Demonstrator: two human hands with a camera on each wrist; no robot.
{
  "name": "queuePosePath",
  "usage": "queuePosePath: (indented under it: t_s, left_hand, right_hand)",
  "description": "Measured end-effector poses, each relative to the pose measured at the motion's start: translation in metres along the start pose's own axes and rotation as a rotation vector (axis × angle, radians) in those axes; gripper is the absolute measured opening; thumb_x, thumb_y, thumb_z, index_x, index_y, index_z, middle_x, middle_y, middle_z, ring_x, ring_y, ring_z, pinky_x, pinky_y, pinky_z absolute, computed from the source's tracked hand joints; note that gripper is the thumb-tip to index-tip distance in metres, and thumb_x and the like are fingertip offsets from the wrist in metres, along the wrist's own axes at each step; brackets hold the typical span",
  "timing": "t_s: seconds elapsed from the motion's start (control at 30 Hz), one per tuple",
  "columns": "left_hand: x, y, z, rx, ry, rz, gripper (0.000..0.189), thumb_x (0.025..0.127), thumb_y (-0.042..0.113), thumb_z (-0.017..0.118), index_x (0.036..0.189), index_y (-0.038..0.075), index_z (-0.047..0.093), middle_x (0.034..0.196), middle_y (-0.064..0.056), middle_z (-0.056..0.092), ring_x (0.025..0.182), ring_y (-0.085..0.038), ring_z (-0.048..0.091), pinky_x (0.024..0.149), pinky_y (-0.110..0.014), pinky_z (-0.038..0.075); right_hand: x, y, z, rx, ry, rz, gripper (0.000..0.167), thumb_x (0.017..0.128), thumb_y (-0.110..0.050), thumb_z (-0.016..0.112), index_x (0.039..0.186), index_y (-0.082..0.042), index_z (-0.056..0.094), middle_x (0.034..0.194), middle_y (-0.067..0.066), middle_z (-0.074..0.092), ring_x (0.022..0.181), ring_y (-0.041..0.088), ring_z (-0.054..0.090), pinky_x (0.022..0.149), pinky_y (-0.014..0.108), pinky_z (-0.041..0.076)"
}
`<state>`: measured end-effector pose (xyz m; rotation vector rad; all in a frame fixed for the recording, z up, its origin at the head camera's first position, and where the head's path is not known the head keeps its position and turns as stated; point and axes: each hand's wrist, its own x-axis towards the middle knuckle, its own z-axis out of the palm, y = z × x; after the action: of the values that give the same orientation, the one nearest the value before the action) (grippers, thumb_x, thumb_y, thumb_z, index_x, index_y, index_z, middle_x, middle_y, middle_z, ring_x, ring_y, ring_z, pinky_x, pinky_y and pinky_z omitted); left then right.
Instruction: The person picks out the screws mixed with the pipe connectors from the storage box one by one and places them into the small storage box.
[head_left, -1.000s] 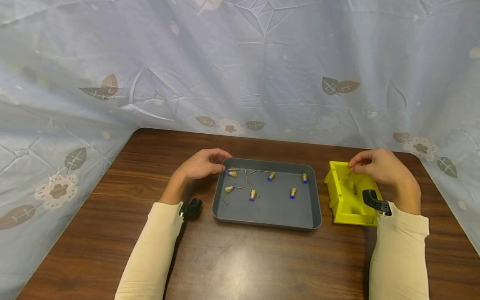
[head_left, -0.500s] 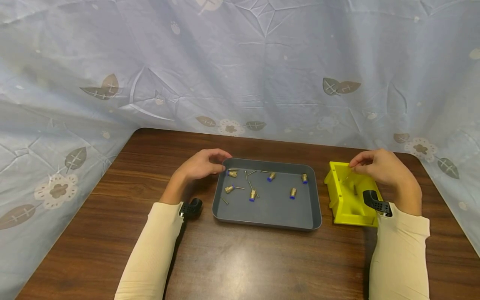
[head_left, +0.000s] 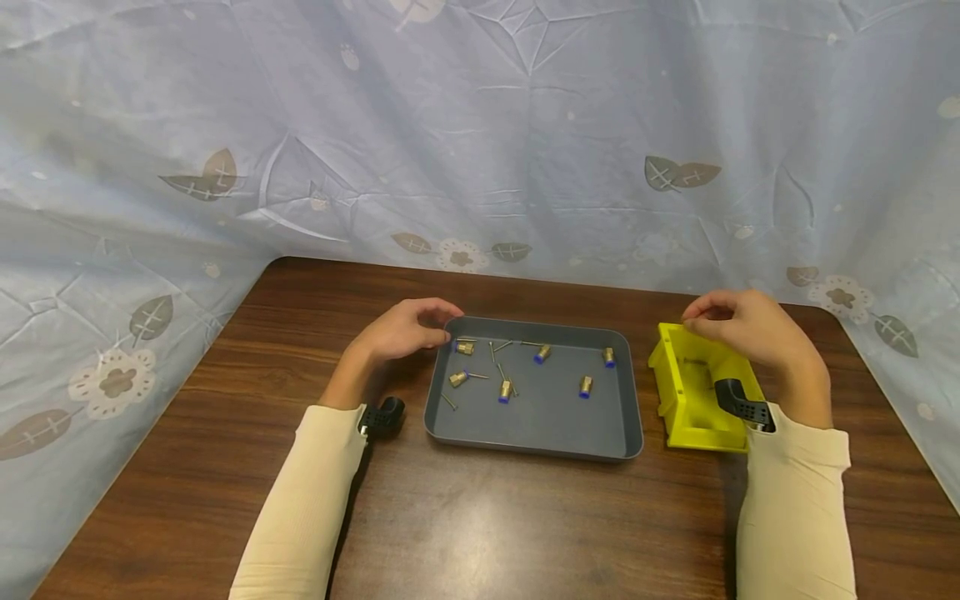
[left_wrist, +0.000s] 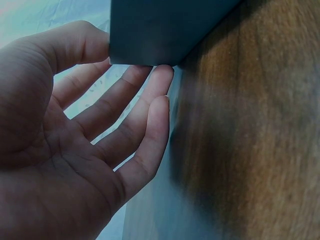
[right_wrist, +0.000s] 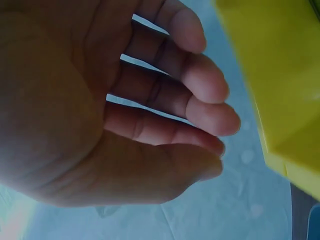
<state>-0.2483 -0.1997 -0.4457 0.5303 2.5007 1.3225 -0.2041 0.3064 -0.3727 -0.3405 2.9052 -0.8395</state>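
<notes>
My left hand (head_left: 397, 333) holds the back-left corner of a dark grey tray (head_left: 555, 429), thumb at one wall and fingertips at the other. In the left wrist view the thumb and fingertips touch the tray wall (left_wrist: 145, 32). My right hand (head_left: 750, 329) hovers over the back of a yellow bin (head_left: 678, 421) with nothing in it. Its fingers curl loosely, the thumb close to the index fingertip. Inside the bin lies a screw (head_left: 695, 361), with a darker small piece near it. The tray holds several brass fittings with blue collars (head_left: 586, 386) and several thin screws (head_left: 448, 402).
Everything stands on a dark wood-grain table (head_left: 480, 517). A pale blue patterned curtain (head_left: 480, 167) hangs behind and at the sides. The bin stands just right of the tray, with a narrow strip of table between them.
My right hand has let go of a screw, which now lies in the yellow bin, and has shifted slightly left and back. The left hand and tray have stayed put.
</notes>
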Motion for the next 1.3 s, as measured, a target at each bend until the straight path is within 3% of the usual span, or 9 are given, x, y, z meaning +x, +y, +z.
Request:
queuePosePath:
  t_s: [0.23,0.63,1.07,1.3]
  left_hand:
    - [0.0,0.0,0.0,-0.006,-0.002,-0.003,0.043,0.101,0.007,0.071,0.144,0.007,0.07,0.141,-0.02,0.065,0.13,-0.035,0.059,0.093,-0.041,0.057]
    - [0.001,-0.002,0.0,-0.008,-0.005,-0.004,0.042,0.101,0.008,0.071,0.143,0.006,0.07,0.139,-0.019,0.065,0.124,-0.033,0.06,0.091,-0.038,0.057]
    - [0.001,-0.002,0.0,0.008,-0.006,-0.005,0.043,0.101,0.009,0.071,0.144,0.008,0.07,0.142,-0.018,0.065,0.13,-0.034,0.059,0.093,-0.04,0.056]
    - [0.002,-0.001,0.0,0.01,-0.005,-0.015,0.043,0.101,0.009,0.071,0.144,0.009,0.07,0.142,-0.018,0.066,0.128,-0.033,0.06,0.092,-0.04,0.057]
  right_hand:
    - [0.005,-0.019,0.003,0.009,0.028,-0.065,0.023,0.108,-0.027,0.072,0.119,-0.009,0.079,0.112,0.007,0.078,0.1,0.025,0.065,0.087,0.038,0.05]
    - [0.009,-0.044,0.015,0.057,0.117,-0.225,0.018,0.106,-0.019,0.073,0.119,-0.006,0.078,0.107,0.006,0.079,0.097,0.023,0.07,0.082,0.018,0.05]
    - [0.022,-0.074,0.038,0.074,0.139,-0.354,0.019,0.101,-0.009,0.077,0.119,-0.002,0.077,0.103,0.007,0.079,0.091,0.023,0.071,0.079,0.024,0.054]
    - [0.031,-0.087,0.054,0.095,0.127,-0.398,0.023,0.099,-0.006,0.079,0.121,-0.001,0.076,0.104,0.008,0.077,0.093,0.024,0.072,0.084,0.042,0.059]
